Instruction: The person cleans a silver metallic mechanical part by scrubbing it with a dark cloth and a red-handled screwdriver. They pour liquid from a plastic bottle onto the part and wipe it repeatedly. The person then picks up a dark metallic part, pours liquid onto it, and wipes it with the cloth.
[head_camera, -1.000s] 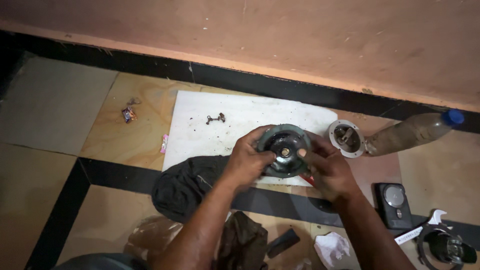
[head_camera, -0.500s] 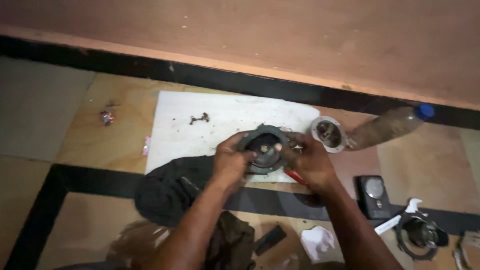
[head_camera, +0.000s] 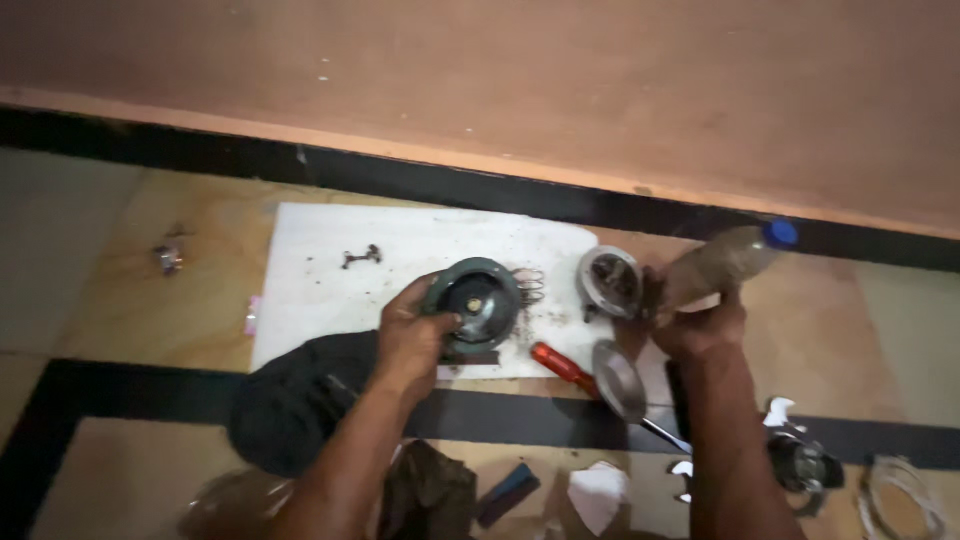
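Left hand clamps on the rim of a round dark-green metal disc-shaped part with a small brass centre, holding it flat on the white rectangular sheet laid on the tan floor tiles. Fingers curl over its near-left edge, thumb on the face.

Right hand is well apart from the left, wrapped round the lower body of a dusty clear plastic bottle with a blue cap, which is lifted and tilted, cap pointing up-right. Both hands closed on their things; neither is open.

Just right of the disc: small coiled spring, then a round silvery metal housing at the sheet's edge. Red-handled screwdriver lies near the sheet's lower right corner, beside a grey metal spoon-like dish. Small dark bolt piece sits on the sheet, upper left. Black cloth lies under the left forearm.

Handling judgement: the disc looks rigid, fairly heavy for its size, likely greasy, so grip by the rim, not the face. The bottle looks light, thin-walled, squashes easily; take it round the middle, firm but not crushing. Contents cannot be told.
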